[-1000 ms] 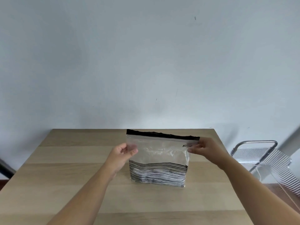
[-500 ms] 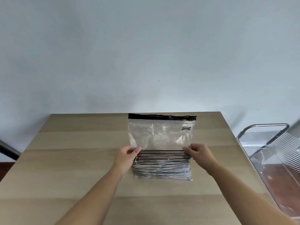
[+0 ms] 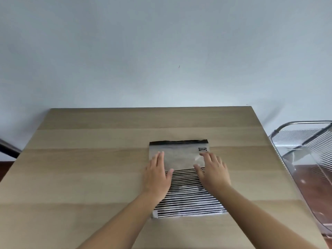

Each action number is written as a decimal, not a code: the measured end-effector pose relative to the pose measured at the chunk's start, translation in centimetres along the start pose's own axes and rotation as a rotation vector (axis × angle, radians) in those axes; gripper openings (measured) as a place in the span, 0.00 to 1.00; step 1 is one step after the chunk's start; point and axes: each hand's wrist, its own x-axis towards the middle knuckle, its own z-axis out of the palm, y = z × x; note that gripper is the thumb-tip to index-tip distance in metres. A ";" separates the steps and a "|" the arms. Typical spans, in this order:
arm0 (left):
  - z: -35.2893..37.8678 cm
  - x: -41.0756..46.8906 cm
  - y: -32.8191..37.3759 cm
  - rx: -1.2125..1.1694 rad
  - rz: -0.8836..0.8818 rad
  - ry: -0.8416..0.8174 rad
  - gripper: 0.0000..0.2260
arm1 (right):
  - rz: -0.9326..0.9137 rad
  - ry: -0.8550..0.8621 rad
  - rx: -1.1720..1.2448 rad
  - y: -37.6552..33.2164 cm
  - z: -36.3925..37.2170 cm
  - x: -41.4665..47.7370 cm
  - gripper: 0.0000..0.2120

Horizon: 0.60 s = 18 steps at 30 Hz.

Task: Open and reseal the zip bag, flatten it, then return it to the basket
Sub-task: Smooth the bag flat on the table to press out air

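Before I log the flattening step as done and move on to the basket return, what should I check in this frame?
1. Zip bag lies flat on the table: ok.
2. Left hand pressing palm-down on the bag: ok.
3. Right hand pressing palm-down on the bag: ok.
4. Black zip strip sealed along its whole length: cannot tell.
5. Air fully pressed out: cannot tell; the clear upper part looks slightly wrinkled.
6. Basket within view at the table's right: ok.

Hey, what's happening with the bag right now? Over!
Left hand, right hand flat, pressing zip bag on table. Basket off right. Nothing blocking.
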 end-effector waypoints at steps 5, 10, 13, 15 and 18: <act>3.5 0.5 0.0 0.101 0.109 -0.142 0.28 | -0.199 -0.174 -0.114 -1.2 4.0 0.6 0.30; 5.2 0.5 -1.2 0.207 0.156 -0.145 0.29 | -0.241 -0.141 -0.240 0.3 5.6 0.4 0.31; 5.5 0.4 -1.2 0.201 0.162 -0.133 0.28 | -0.240 -0.118 -0.237 0.5 6.0 0.3 0.31; 5.5 0.3 -1.2 0.205 0.155 -0.115 0.28 | -0.236 -0.114 -0.227 0.6 6.2 0.4 0.31; 5.6 0.3 -1.1 0.204 0.146 -0.108 0.28 | -0.235 -0.134 -0.202 0.5 6.4 0.5 0.31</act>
